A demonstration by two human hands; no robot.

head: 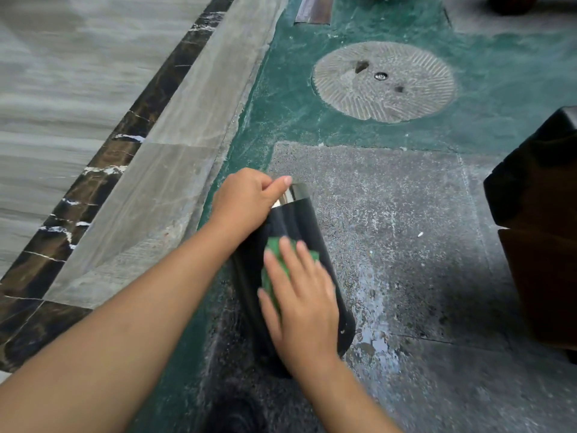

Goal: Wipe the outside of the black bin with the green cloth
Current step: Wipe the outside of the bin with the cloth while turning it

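We see black bin point(304, 223) lying on its side on wet grey pavement point(406, 229), long axis running from near us away, silver-rimmed end pointing far. Left hand point(246, 200) closed around that rim. Right hand point(299, 295) flat, fingers spread, pressing green cloth point(274, 245) against bin's upper side. Round stone disc point(385, 81) well beyond.
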